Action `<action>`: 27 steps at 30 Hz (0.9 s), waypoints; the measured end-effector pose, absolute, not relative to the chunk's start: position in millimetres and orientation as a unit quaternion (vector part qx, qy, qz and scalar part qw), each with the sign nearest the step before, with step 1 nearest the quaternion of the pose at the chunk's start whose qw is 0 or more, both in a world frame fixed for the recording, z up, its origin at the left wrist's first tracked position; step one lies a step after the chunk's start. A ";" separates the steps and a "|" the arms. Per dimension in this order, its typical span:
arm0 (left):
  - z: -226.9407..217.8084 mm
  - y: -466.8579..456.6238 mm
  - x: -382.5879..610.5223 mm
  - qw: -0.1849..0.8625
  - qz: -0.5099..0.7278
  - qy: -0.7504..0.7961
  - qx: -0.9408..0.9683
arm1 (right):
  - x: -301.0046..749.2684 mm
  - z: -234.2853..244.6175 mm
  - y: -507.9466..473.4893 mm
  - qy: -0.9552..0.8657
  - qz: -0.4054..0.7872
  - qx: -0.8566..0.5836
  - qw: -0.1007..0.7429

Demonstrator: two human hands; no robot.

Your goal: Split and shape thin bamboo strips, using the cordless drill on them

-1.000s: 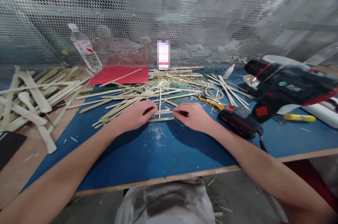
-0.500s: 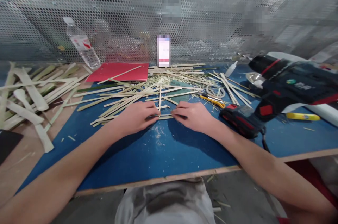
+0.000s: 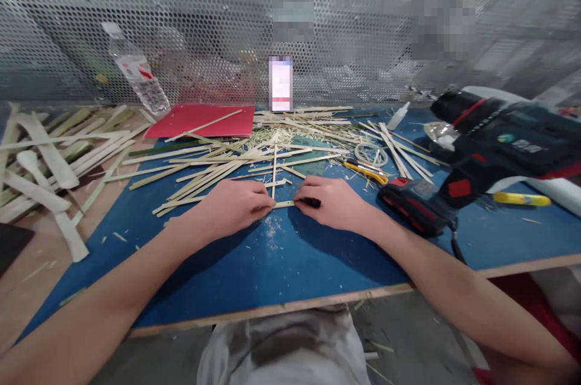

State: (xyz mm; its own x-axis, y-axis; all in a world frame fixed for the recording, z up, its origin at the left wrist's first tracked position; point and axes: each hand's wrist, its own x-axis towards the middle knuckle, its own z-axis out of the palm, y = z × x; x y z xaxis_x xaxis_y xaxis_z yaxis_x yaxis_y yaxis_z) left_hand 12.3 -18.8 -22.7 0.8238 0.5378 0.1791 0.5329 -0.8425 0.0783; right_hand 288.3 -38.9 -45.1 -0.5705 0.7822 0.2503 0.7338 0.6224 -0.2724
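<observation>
A short, pale bamboo strip (image 3: 285,204) spans the gap between my two hands, low over the blue mat. My left hand (image 3: 240,202) is closed, its thumb and fingers pinching the strip's left end. At the other end, my right hand (image 3: 330,200) pinches it too; a dark patch shows between those fingers, and I cannot tell whether it is an object or shadow. A long thin bamboo stick (image 3: 275,167) runs away from my left fingertips toward the heap. Just beyond lies a small bamboo piece (image 3: 280,183).
Loose bamboo strips (image 3: 213,176) are heaped behind my hands. A yellow utility knife (image 3: 365,172) and a cordless drill (image 3: 472,149) lie right. Wider bamboo pieces (image 3: 49,155), a water bottle (image 3: 138,73) and a red folder (image 3: 204,121) are left. A phone (image 3: 281,83) stands against the mesh.
The strip between my hands now shows a broader, yellower face. Both hands sit slightly lower in view, still pinching, and a darker patch shows between my right fingers.
</observation>
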 end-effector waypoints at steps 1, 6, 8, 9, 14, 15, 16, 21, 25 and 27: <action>-24.1 -19.5 12.9 0.030 0.100 0.275 0.956 | 289.2 -43.2 -39.8 -0.886 0.074 -0.426 0.167; -28.5 -23.1 16.6 0.065 0.113 0.267 0.955 | 293.0 -31.9 -43.3 -0.896 0.080 -0.417 0.128; -28.7 -24.5 18.7 0.066 0.115 0.263 0.956 | 294.7 -27.3 -43.6 -0.896 0.085 -0.419 0.117; -29.0 -25.3 20.2 0.065 0.120 0.259 0.956 | 295.8 -24.8 -43.3 -0.896 0.092 -0.420 0.112; -36.2 -28.6 30.5 0.023 0.153 0.236 0.959 | 299.4 -12.4 -38.2 -0.892 0.137 -0.418 0.105; -38.0 -28.7 32.5 0.010 0.154 0.230 0.961 | 298.6 -10.3 -35.6 -0.888 0.134 -0.424 0.112; -39.4 -28.6 34.1 -0.004 0.155 0.223 0.962 | 297.1 -8.5 -32.0 -0.883 0.124 -0.436 0.122; -40.3 -27.0 36.0 -0.043 0.145 0.192 0.970 | 286.7 -0.6 17.1 -0.844 0.032 -0.513 0.151; -38.6 -26.7 34.8 -0.018 0.145 0.184 0.972 | 286.8 5.7 101.0 -0.775 0.015 -0.599 0.201; -38.5 -26.5 34.4 0.020 0.149 0.186 0.971 | 289.8 6.9 149.3 -0.745 0.020 -0.631 0.217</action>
State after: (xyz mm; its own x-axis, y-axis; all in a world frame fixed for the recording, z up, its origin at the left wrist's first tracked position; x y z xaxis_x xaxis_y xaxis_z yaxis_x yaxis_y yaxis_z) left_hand 34.4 -26.5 -38.5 0.8866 0.3666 0.2822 0.3547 -0.9302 0.0939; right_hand 289.8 149.3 6.9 -0.1108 0.9484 0.2972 0.9308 0.2038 -0.3035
